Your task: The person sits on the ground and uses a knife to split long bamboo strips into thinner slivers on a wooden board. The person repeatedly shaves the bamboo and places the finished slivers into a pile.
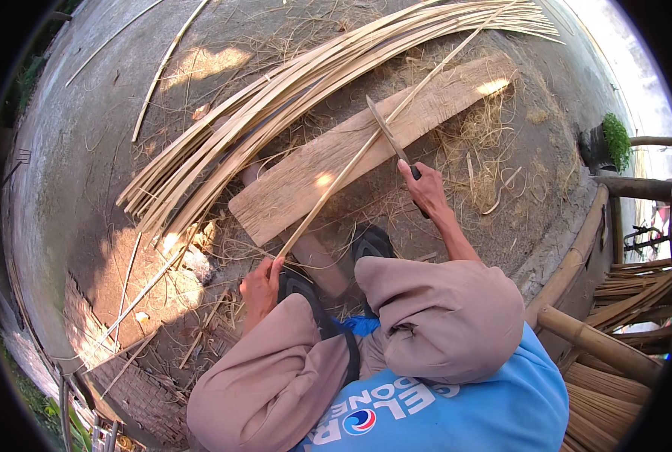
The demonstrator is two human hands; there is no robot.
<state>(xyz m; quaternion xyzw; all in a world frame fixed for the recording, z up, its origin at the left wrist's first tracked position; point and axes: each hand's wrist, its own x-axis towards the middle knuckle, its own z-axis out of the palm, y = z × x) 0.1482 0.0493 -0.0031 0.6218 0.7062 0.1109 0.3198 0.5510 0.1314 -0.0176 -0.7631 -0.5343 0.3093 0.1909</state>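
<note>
My left hand [261,288] is closed on the near end of a long, thin bamboo strip [334,185]. The strip runs up and to the right across a wide wooden board [298,179] and past its far edge. In my right hand [425,188] is a knife [387,129] with a dark handle, gripped with the fingers wrapped round it. Its blade points up and to the left and crosses the strip above the board. Whether the edge bites into the strip cannot be made out.
A large bundle of split bamboo strips [276,105] lies beyond the board. Fine shavings [468,162] litter the ground to the right. A potted plant [615,142] and a bamboo rail [573,256] stand at the right, with more strips [607,403] below. Woven matting [136,392] lies lower left.
</note>
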